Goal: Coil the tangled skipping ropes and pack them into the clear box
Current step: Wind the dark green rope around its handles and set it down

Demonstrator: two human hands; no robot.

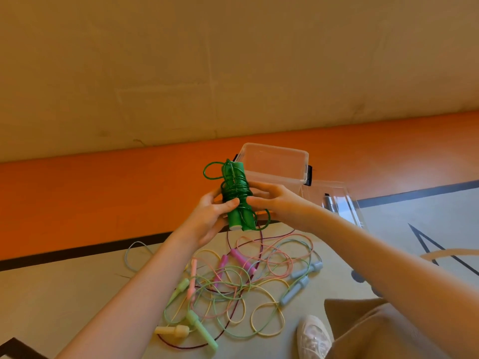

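Between hands [234,203]: glossy green rope [236,195].

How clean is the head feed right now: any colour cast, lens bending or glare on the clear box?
Head view: warm orange-yellow cast overall; wide-angle bending curves the floor lines and stretches both forearms; the green rope in the left hand and right hand reads sharp; the clear box shows faint sheen but no harsh glare; the tangled ropes look slightly soft.

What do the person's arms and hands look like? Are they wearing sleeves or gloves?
Both arms are bare, with no sleeves in view. The left hand and right hand wear no gloves, and no rings, watch or bracelets can be seen. The fingers are slim.
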